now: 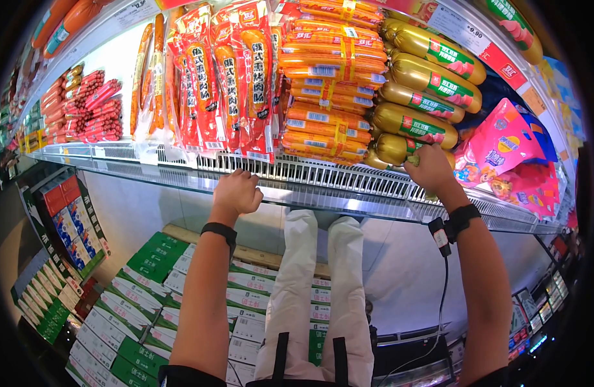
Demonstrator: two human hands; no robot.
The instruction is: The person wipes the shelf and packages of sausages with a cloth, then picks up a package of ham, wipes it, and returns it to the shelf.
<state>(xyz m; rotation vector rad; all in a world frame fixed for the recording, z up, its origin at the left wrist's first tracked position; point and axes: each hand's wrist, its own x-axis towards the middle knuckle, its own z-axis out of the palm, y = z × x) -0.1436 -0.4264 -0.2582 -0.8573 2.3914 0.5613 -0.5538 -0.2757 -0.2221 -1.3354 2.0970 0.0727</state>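
My left hand [237, 192] is closed at the glass front rail [297, 193] of the shelf, its fingers curled over the edge below the red sausage packs [248, 84]. At the right, my right hand [432, 169] is closed around a small, crumpled yellow-green thing [413, 159], mostly hidden by the fingers. That hand is just in front of the lowest gold-wrapped ham sausages [393, 148]. Between the hands, bundled orange sausages [329, 84] are stacked on the shelf.
Pink snack bags [503, 145] lie right of the gold sausages. Thin red sausage packs [93, 103] are at the far left. Green-and-white cartons [135, 284] stand below the shelf, near my legs. A cable [446, 284] hangs from the right wristband.
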